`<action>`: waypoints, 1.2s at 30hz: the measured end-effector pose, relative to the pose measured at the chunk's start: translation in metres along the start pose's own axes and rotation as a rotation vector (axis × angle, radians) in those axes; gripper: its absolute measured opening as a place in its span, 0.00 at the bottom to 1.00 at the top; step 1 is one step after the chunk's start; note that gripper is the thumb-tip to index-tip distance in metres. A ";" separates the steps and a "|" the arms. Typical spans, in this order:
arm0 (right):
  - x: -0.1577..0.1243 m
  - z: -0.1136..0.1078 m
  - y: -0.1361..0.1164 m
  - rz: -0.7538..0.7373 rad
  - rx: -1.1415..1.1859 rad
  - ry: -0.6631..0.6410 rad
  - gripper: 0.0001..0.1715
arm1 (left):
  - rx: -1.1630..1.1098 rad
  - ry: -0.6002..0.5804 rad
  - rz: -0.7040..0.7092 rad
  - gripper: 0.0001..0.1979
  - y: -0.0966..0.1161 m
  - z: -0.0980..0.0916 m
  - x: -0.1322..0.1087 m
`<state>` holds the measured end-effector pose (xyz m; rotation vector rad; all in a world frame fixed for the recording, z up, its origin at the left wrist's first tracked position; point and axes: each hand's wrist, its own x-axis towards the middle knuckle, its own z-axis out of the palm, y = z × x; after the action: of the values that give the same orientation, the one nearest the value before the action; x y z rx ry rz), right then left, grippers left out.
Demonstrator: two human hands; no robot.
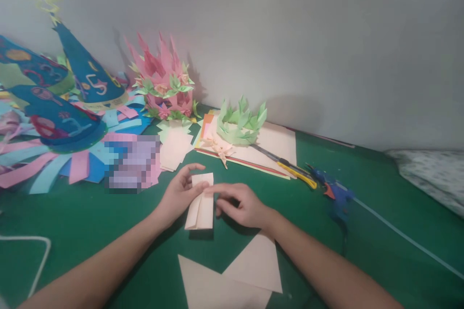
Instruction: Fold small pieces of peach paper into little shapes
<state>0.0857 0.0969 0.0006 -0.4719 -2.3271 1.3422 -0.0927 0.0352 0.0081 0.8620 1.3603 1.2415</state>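
A small folded pale peach paper lies on the green table in front of me. My left hand rests on its left side, thumb pressed onto its upper part. My right hand is at its right edge, forefinger stretched across the paper towards the left thumb, the other fingers curled. Both hands press the paper down flat.
Two peach paper triangles lie near me. Behind are loose peach squares, a green paper crown on sheets, a pink paper crown, blue cone hats, a yellow cutter knife, a blue glue gun and a white cord.
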 end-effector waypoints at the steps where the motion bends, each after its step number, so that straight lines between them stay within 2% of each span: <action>1: 0.001 0.002 0.002 -0.047 -0.047 -0.044 0.21 | 0.013 0.010 0.017 0.18 -0.001 0.000 0.000; 5: 0.002 0.008 0.006 -0.175 -0.212 -0.093 0.18 | 0.124 0.019 0.077 0.09 -0.003 0.000 0.001; 10: 0.003 0.011 0.006 -0.204 -0.220 0.047 0.15 | 0.208 0.064 0.118 0.09 0.000 0.002 0.001; 14: 0.004 0.014 0.007 -0.196 -0.206 0.085 0.15 | 0.202 0.033 0.125 0.09 0.001 0.001 0.000; 18: 0.003 0.015 0.010 -0.187 -0.225 0.119 0.20 | 0.177 -0.014 0.157 0.12 -0.004 -0.002 0.001; 24: 0.004 0.011 0.013 -0.132 -0.161 0.075 0.14 | 0.167 -0.056 0.160 0.13 -0.005 -0.002 0.002; 36: 0.005 0.009 0.015 -0.098 -0.064 0.099 0.11 | 0.196 -0.128 0.129 0.14 -0.010 -0.003 0.001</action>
<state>0.0784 0.1001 -0.0153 -0.4284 -2.2861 1.1756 -0.0941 0.0335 -0.0019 1.1621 1.3554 1.1413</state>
